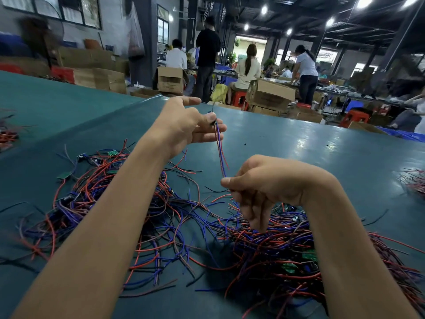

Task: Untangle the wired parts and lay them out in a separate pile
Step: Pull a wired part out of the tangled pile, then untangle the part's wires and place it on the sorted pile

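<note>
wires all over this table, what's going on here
A person holds one wired part up above the tangled heap of red, blue and black wires on the green table. The left-hand grip pinches its upper end by a small black piece; the right-hand grip pinches the wires lower down, so it stretches between them. A left pile and a right pile lie at the table's edges.

Table top [322, 157] – plain teal-green, pale glossy patches under the lamps. Wire tangle [264, 245] – red, blue and black strands mixed, a few purplish. Small boards [112, 153] among them: green. Held wired part [220, 153]: red and blue leads with a black upper end. Background: stools [239, 100] red-orange, cartons [269, 93] plain brown
</note>
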`<state>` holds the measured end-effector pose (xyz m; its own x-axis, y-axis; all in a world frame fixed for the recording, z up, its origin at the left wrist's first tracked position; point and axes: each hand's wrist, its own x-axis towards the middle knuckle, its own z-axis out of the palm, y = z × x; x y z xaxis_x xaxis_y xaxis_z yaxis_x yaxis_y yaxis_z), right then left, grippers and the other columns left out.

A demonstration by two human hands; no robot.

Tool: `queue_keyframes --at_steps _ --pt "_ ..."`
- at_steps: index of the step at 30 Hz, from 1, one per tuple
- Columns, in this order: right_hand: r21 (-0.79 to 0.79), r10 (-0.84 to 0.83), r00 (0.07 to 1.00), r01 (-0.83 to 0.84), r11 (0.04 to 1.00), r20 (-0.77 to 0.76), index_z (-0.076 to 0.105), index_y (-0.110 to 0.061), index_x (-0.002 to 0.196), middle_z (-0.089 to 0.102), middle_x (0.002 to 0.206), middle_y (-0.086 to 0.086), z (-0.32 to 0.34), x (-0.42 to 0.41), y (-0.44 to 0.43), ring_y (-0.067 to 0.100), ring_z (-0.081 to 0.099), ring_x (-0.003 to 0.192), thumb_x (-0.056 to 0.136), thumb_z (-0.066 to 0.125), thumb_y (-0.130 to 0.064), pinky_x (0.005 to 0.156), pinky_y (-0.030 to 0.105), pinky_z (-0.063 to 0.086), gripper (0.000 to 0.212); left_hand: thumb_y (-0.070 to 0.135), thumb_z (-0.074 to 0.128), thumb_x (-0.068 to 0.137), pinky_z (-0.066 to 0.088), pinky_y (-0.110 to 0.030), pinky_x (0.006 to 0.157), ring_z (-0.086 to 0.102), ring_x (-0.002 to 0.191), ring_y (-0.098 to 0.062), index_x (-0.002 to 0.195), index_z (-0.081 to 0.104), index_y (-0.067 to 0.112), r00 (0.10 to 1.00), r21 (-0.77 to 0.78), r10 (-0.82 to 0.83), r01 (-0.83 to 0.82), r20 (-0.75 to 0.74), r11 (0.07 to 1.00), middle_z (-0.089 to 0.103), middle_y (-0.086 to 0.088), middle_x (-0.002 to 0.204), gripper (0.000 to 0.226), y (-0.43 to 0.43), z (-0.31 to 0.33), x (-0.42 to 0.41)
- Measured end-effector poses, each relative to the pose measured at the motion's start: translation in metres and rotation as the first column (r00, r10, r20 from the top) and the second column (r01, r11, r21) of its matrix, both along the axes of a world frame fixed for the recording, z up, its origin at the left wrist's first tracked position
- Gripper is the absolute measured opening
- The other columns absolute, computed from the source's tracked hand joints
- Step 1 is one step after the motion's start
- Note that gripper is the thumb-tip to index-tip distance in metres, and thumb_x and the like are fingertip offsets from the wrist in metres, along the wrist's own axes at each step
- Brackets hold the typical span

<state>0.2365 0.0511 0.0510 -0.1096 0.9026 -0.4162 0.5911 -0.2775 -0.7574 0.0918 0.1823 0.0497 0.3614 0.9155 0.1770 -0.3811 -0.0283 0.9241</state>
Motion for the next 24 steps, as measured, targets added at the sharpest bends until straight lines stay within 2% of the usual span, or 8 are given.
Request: queue_keyframes --at_steps 3,7,9,11,13,15,21,24 --pt "0.003 -0.036 0.999 0.036 0.999 0.041 0.063 0.002 0.074 0.064 0.057 0.019 0.001 0.007 0.0 0.029 0.065 0.044 0.103 0.053 -0.04 0.043 0.034 0.056 0.052 -0.012 0.061 0.092 0.061 -0.042 0.064 0.075 0.086 -0.04 0.133 0.037 0.005 0.996 0.019 -0.089 0.089 -0.017 0.996 0.074 -0.029 0.094 0.051 0.001 0.003 -0.004" --pt "0.133 -0.166 0.986 0.169 0.977 -0.033 0.07 0.001 0.096 0.061 0.054 0.013 0.005 0.024 0.001 0.026 0.063 0.043 0.106 0.051 -0.032 0.043 0.032 0.055 0.04 -0.007 0.061 0.091 0.061 -0.044 0.069 0.074 0.094 -0.042 0.13 0.036 0.008 0.951 0.02 -0.302 0.303 -0.062 0.953 0.072 -0.032 0.104 0.049 -0.003 0.009 -0.015" --pt "0.2 -0.224 0.964 0.25 0.947 -0.146 0.07 0.0 0.104 0.061 0.055 0.01 0.004 0.028 0.004 0.024 0.062 0.046 0.106 0.051 -0.029 0.046 0.032 0.055 0.035 -0.004 0.063 0.087 0.061 -0.044 0.071 0.073 0.097 -0.042 0.132 0.034 0.008 0.921 0.028 -0.377 0.381 -0.093 0.924 0.07 -0.034 0.107 0.055 -0.006 0.011 -0.019" --pt "0.23 -0.264 0.908 0.347 0.909 -0.326 0.07 -0.001 0.108 0.06 0.057 0.006 0.004 0.031 0.009 0.02 0.06 0.047 0.104 0.052 -0.032 0.046 0.029 0.053 0.035 -0.002 0.065 0.084 0.061 -0.045 0.073 0.072 0.1 -0.043 0.135 0.034 0.008 0.888 0.038 -0.442 0.449 -0.124 0.893 0.069 -0.034 0.111 0.061 -0.008 0.012 -0.02" --pt "0.224 -0.255 0.844 0.394 0.891 -0.472 0.07 -0.005 0.107 0.059 0.06 0.003 0.006 0.032 0.011 0.018 0.058 0.049 0.103 0.053 -0.034 0.045 0.028 0.05 0.034 -0.001 0.064 0.085 0.061 -0.045 0.075 0.071 0.103 -0.043 0.136 0.034 0.008 0.851 0.047 -0.499 0.512 -0.166 0.858 0.068 -0.034 0.114 0.06 -0.01 0.012 -0.021" --pt "0.215 -0.219 0.813 0.385 0.897 -0.54 0.07 -0.009 0.104 0.059 0.064 0.002 0.009 0.034 0.01 0.016 0.058 0.051 0.102 0.054 -0.033 0.045 0.027 0.049 0.029 -0.003 0.061 0.088 0.06 -0.045 0.076 0.07 0.104 -0.045 0.136 0.036 0.008 0.818 0.049 -0.537 0.556 -0.206 0.829 0.067 -0.035 0.116 0.055 -0.011 0.012 -0.021" --pt "0.243 -0.136 0.806 0.328 0.913 -0.576 0.073 -0.012 0.112 0.056 0.067 -0.003 0.011 0.041 0.006 0.011 0.056 0.055 0.099 0.058 -0.031 0.046 0.023 0.049 0.028 -0.006 0.058 0.09 0.06 -0.047 0.078 0.068 0.107 -0.048 0.138 0.037 0.007 0.765 0.05 -0.582 0.616 -0.275 0.786 0.066 -0.035 0.118 0.055 -0.011 0.011 -0.02" --pt "0.278 -0.094 0.787 0.324 0.905 -0.61 0.074 -0.013 0.11 0.057 0.069 -0.005 0.011 0.039 0.006 0.01 0.055 0.057 0.087 0.067 -0.032 0.047 0.021 0.047 0.031 -0.004 0.063 0.085 0.06 -0.047 0.075 0.069 0.105 -0.049 0.138 0.038 0.006 0.764 0.032 -0.58 0.612 -0.283 0.791 0.067 -0.035 0.117 0.06 -0.012 0.011 -0.02"
